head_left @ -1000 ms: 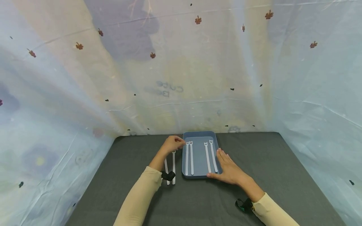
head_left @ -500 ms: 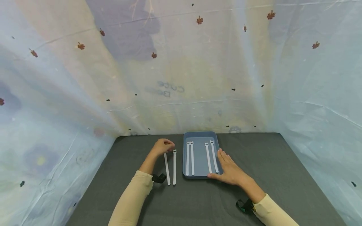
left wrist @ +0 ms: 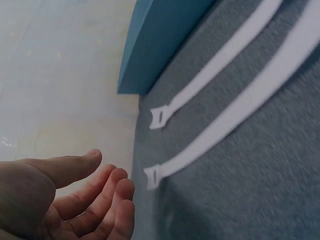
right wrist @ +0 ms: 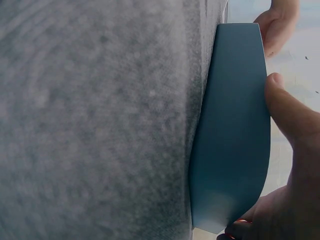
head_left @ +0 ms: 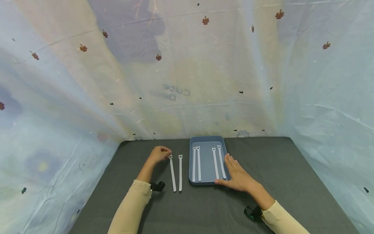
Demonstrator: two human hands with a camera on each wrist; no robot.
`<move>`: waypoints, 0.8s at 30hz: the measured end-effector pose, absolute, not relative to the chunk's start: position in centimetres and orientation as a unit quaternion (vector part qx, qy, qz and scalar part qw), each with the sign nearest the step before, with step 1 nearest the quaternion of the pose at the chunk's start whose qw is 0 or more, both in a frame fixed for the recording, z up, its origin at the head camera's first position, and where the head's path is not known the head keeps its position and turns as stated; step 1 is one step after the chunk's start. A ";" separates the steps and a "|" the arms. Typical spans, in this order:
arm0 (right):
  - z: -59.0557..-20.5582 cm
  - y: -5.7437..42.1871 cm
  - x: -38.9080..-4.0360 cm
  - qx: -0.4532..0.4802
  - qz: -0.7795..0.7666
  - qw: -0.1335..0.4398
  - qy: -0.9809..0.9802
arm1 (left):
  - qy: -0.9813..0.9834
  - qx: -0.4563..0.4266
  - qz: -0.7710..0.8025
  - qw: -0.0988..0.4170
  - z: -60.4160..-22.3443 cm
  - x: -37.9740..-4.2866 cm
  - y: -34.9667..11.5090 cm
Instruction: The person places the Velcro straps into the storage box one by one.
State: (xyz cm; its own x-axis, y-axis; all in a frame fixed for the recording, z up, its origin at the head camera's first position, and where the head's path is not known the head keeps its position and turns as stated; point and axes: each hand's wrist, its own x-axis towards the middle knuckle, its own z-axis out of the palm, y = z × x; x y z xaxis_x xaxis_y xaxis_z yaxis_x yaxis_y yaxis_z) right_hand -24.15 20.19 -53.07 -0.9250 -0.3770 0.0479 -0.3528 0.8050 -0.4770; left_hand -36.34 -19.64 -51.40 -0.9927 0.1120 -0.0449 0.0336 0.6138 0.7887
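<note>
Two white cable ties with slotted heads lie on the dark cloth, a left one (head_left: pixel 173 174) and a right one (head_left: pixel 180 174). My left hand (head_left: pixel 158 154) is at the head of the left tie, fingers loosely bent. In the left wrist view the thumb stands apart from the fingertips, and nothing is between them. To the right sits a blue-grey tray (head_left: pixel 207 165), with several more such ties lying lengthwise in it. My right hand (head_left: pixel 238 175) rests against the tray's near right corner, fingers straight along the right side and thumb at the near rim.
Dark grey cloth (head_left: pixel 204 211) covers the table. A pale patterned curtain (head_left: pixel 181 71) hangs behind it and along both sides. The tray stands close to the table's far edge. Each wrist wears a black strap.
My left hand has moved left, away from the tray's left rim, past the right tie to the head of the left one. The right hand and the tray have stayed in place.
</note>
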 end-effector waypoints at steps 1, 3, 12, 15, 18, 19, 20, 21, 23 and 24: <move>-53.1 20.2 -24.2 -0.191 -0.246 0.025 0.950 | 0.899 0.038 0.434 0.044 -51.5 -36.3 -19.8; -53.2 20.3 -24.2 -0.192 -0.247 0.020 0.950 | 0.904 0.035 0.424 0.041 -51.8 -36.3 -20.1; -53.5 20.4 -24.2 -0.191 -0.242 0.020 0.951 | 0.907 0.007 0.419 0.049 -53.1 -35.9 -20.7; -53.5 20.4 -24.2 -0.189 -0.242 0.020 0.951 | 0.910 0.005 0.412 0.051 -53.3 -35.8 -20.7; -53.5 20.4 -24.3 -0.188 -0.243 0.020 0.951 | 0.916 0.010 0.399 0.051 -53.5 -35.8 -20.8; -53.5 20.4 -24.3 -0.187 -0.243 0.020 0.952 | 0.917 0.013 0.396 0.051 -53.5 -35.8 -20.8; -53.5 20.4 -24.3 -0.187 -0.243 0.020 0.952 | 0.918 0.018 0.392 0.049 -53.5 -35.7 -20.7; -53.5 20.4 -24.3 -0.186 -0.242 0.020 0.952 | 0.919 0.022 0.390 0.048 -53.5 -35.7 -20.7; -53.6 20.4 -24.4 -0.186 -0.243 0.021 0.952 | 0.920 0.026 0.387 0.048 -53.6 -35.7 -20.7; -53.6 20.4 -24.4 -0.186 -0.243 0.021 0.952 | 0.922 0.025 0.384 0.048 -53.6 -35.6 -20.7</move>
